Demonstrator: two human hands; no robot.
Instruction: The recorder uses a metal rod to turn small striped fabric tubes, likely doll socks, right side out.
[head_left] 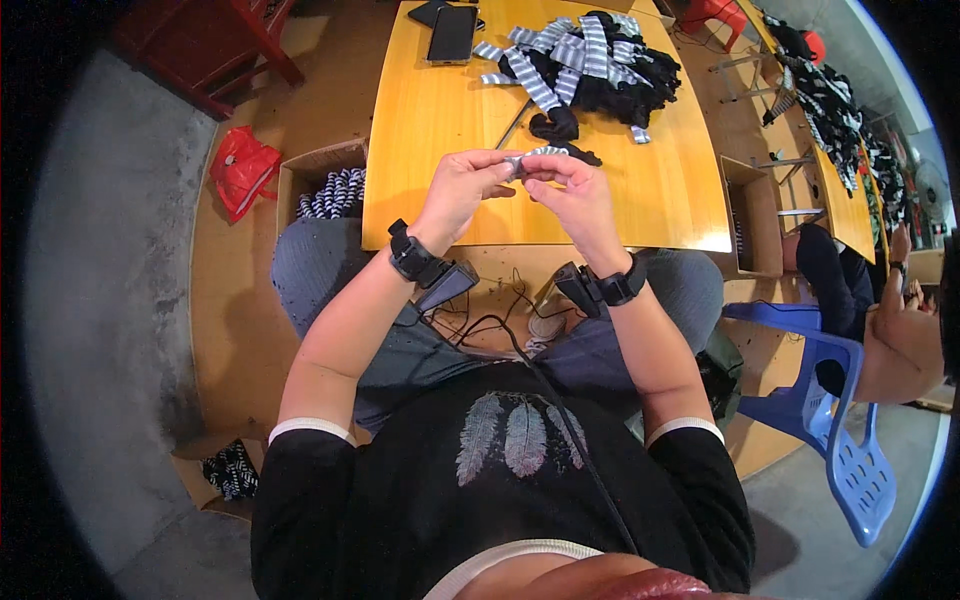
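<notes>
Above the near part of the yellow table (430, 140), my left hand (458, 192) and my right hand (577, 194) come close together. Both pinch a striped black-and-grey sock (580, 154) between thumb and fingers. Its gathered edge sits at the fingertips, and its black part hangs just beyond them. My fingers hide some of the fabric. A loose pile of similar socks (595, 60) lies past my hands, striped legs mixed with black feet. From under the pile a thin dark rod (514, 124) slants toward my left hand.
A phone (452, 36) lies at the table's far left. Left of the table, an open carton (322, 158) holds striped socks; another carton (752, 215) stands right. A red plastic bag (244, 172) is on the floor. A blue chair (815, 390) and another person's arm (890, 300) are at right.
</notes>
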